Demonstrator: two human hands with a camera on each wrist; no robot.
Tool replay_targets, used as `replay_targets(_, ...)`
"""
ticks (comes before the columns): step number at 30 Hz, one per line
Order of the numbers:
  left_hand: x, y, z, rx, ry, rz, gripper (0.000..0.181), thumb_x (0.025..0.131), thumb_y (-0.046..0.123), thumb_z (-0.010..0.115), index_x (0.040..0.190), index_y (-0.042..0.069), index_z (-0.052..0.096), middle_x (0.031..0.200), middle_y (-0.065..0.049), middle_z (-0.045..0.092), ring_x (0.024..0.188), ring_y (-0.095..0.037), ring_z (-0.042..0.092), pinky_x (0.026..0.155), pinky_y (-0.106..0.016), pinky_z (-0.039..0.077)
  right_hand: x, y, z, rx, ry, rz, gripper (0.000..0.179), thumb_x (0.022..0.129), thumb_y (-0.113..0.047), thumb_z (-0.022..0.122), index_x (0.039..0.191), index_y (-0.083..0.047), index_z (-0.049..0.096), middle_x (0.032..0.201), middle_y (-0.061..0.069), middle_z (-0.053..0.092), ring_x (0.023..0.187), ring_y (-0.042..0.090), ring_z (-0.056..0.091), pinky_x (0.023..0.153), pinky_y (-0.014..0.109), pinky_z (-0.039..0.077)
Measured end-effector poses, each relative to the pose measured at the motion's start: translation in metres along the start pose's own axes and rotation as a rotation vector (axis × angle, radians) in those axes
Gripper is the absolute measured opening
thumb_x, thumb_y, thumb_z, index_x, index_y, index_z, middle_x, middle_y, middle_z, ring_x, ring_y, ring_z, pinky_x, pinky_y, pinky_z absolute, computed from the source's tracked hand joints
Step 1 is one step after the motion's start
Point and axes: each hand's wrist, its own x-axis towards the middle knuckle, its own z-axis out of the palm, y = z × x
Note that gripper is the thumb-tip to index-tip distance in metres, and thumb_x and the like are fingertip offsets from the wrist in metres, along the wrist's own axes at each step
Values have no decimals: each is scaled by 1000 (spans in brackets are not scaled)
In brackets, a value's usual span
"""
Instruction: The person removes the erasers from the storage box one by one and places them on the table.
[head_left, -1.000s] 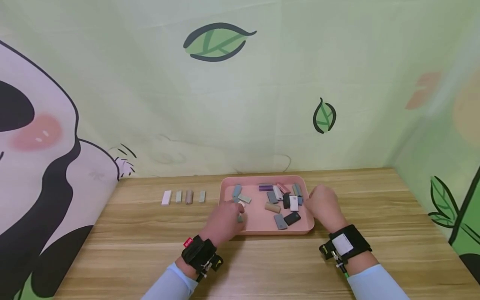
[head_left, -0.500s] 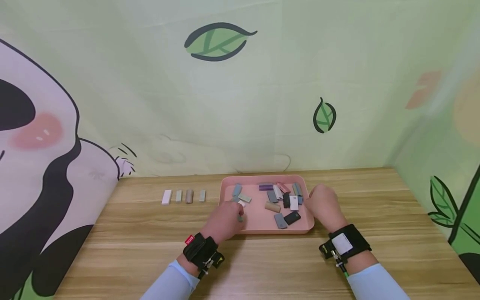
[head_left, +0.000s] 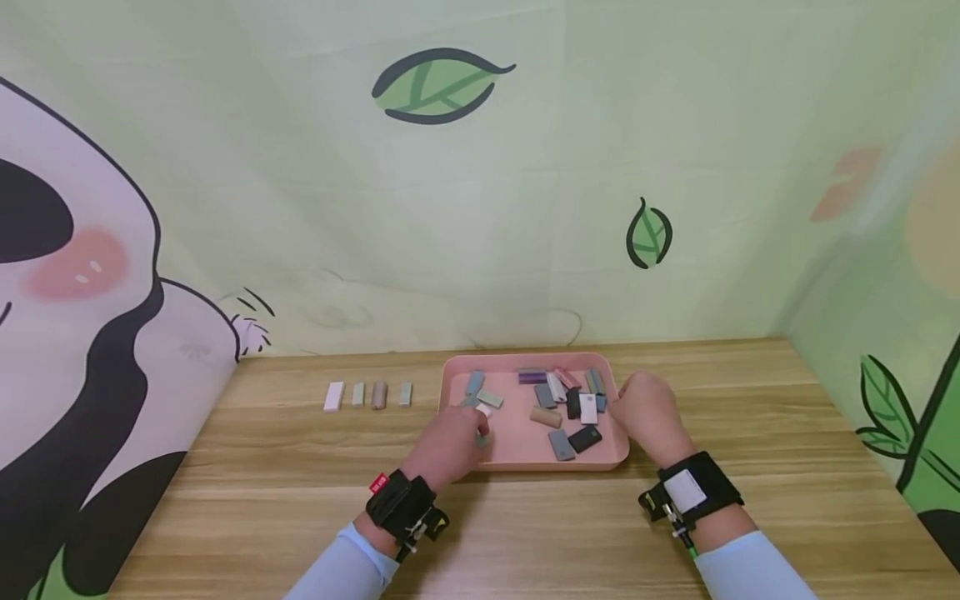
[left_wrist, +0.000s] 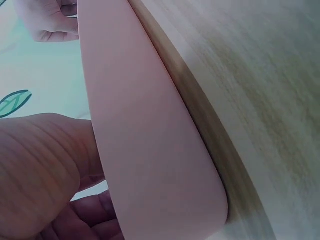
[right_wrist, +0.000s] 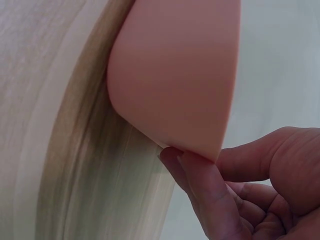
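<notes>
A shallow pink tray [head_left: 517, 457] on the table holds several small block-like pieces in blue, grey, black, white, purple and tan. My left hand [head_left: 447, 440] reaches over the tray's front left rim, fingers down among the pieces there. A small green piece [head_left: 482, 440] shows beside its thumb; a white piece [head_left: 484, 409] lies just beyond. In the left wrist view the tray wall hides the fingertips, so I cannot tell whether they grip a piece. My right hand [head_left: 647, 414] pinches the tray's right rim between thumb and fingers, plain in the right wrist view [right_wrist: 250, 195].
Left of the tray, a white block [head_left: 333, 396], a brownish rounded block [head_left: 378, 395] and two pale grey-green ones stand in a spaced row on the wooden table [head_left: 300, 467]. A printed cloth backdrop [head_left: 480, 208] rises behind the table's far edge.
</notes>
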Motion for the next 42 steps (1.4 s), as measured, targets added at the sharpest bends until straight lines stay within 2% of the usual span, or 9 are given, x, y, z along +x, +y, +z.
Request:
replay_targets(9,-3,-9,1,-81,29,34,14,81,14,69,94,14,71,86,2,66,68,-10,55,58,-22,45,-1,-1,0,13,-13,13,23,85,-14,60,67,0,65,50,1,44,45,16,51,41,23,34)
replay_targets(14,-4,-13,-8,-196,31,39,22,79,15,69,101,14,69,88,2,64,74,-13,56,60,-24,47,0,-1,0,7,-8,7,24,86,-14,59,67,0,65,49,1,44,45,16,50,41,22,33)
replay_targets(17,-3,-18,-18,-234,96,30,24,78,11,68,102,12,68,88,1,63,75,-15,56,61,-26,47,0,-1,0,7,-8,2,24,85,-14,59,66,0,65,49,1,43,45,16,50,41,22,33)
replay_targets(19,-1,-21,-28,-227,174,25,22,78,9,69,101,11,68,87,1,64,76,-14,57,63,-26,48,-1,-1,0,5,-8,0,25,85,-14,60,66,0,65,49,0,43,44,16,49,41,22,32)
replay_targets(23,0,-31,-50,-230,312,-29,22,80,12,70,101,12,69,88,2,66,79,-13,60,66,-26,50,-2,-1,-2,2,-7,-3,25,86,-15,60,66,-1,65,49,0,43,45,15,50,41,22,33)
replay_targets(30,-5,-56,-83,-285,442,-113,27,85,20,65,112,14,65,96,-1,65,82,-15,61,60,-26,51,-1,-2,-1,7,-4,-3,25,86,-15,60,67,-1,66,49,0,44,45,15,49,41,22,32)
replay_targets(35,-8,-79,-94,-333,559,-130,29,85,18,65,113,12,65,97,-4,66,80,-18,61,55,-27,51,-2,-1,-1,10,-1,0,24,86,-15,60,67,-1,66,50,0,45,45,15,50,41,22,32)
replay_targets(39,-9,-99,-99,-319,659,-180,29,84,18,65,112,10,66,97,-7,67,84,-19,62,59,-28,50,-2,-1,-1,7,2,-6,25,86,-15,60,66,-1,65,49,0,44,44,15,49,41,22,32)
replay_targets(42,-11,-116,-100,-305,704,-230,30,84,17,64,113,8,66,97,-10,68,84,-21,62,58,-29,50,-2,-1,-1,6,7,-13,25,85,-14,60,64,-1,64,49,0,43,44,15,49,40,22,32)
